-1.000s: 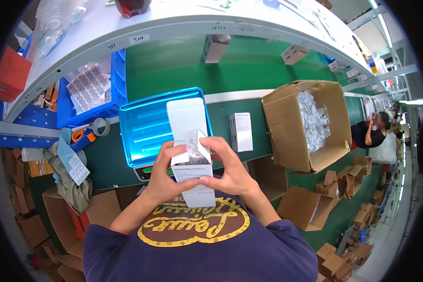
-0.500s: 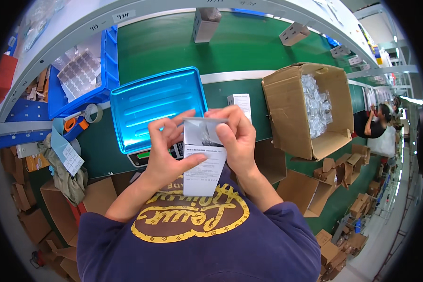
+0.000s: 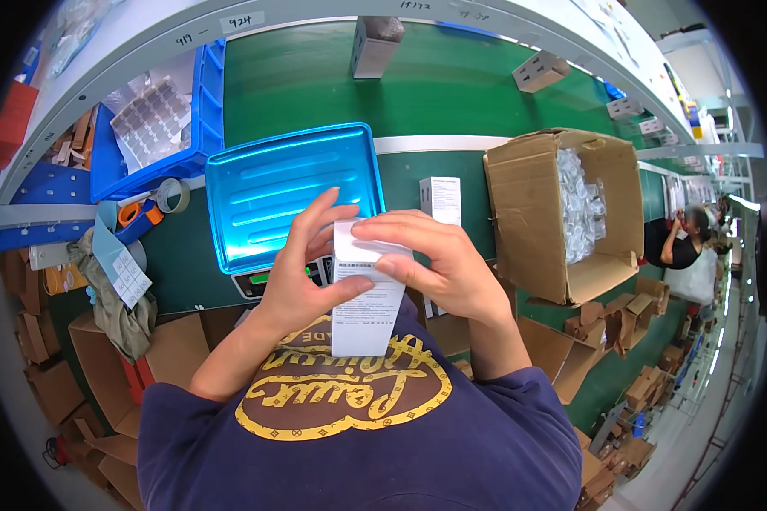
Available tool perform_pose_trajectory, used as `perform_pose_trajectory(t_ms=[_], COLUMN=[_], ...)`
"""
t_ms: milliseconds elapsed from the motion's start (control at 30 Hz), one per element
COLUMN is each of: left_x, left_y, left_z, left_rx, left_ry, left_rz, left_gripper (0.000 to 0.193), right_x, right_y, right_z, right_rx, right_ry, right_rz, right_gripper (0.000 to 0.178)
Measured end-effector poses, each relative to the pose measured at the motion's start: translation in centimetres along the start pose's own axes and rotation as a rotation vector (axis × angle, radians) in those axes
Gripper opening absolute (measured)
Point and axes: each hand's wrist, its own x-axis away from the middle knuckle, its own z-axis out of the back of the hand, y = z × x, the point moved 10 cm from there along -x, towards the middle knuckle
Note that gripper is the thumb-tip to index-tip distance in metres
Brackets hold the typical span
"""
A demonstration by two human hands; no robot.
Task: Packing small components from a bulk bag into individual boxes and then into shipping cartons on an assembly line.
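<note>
Head view: a bin (image 3: 210, 100) is standing left of a scale (image 3: 285, 200). The left hand (image 3: 296, 288) is gripping the side of a white box (image 3: 366, 311), which both hands are holding before the shirt (image 3: 349, 464); the right hand (image 3: 460, 268) is pinching its top. Farther right, a carton (image 3: 524, 221) is holding clear packets (image 3: 578, 213).

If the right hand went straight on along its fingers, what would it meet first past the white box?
Probably the left hand, whose fingers stand across the white box from the right hand; depth there is hard to judge.
</note>
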Motion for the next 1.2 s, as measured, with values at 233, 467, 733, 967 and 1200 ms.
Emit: perform_pose_trajectory(t_ms=[233, 467, 733, 967, 1200], left_x=[0.0, 0.5, 1.1, -2.9, -3.6], left_y=[1.3, 0.1, -1.3, -10.4, -12.9], left_z=[-0.6, 0.6, 5.2, 20.1, 21.5], left_rx=[-0.065, -0.075, -0.125, -0.375, -0.582], left_ry=[-0.059, -0.013, 0.282, 0.476, 0.501], left_rz=[-0.110, -0.139, -0.140, 0.101, 0.184], left_gripper=[0.102, 0.068, 0.036, 0.033, 0.038], right_x=[-0.5, -0.1, 1.1, 9.0, 0.3], right_y=[1.4, 2.1, 8.3, 31.4, 13.3], right_z=[0.5, -1.9, -0.7, 5.8, 5.1], right_rx=[-0.114, 0.047, -0.346, 0.559, 0.263], right_ry=[0.040, -0.081, 0.408, 0.484, 0.605], right_rz=[-0.171, 0.043, -0.131, -0.848, -0.392], right_gripper=[0.032, 0.040, 0.052, 0.109, 0.103])
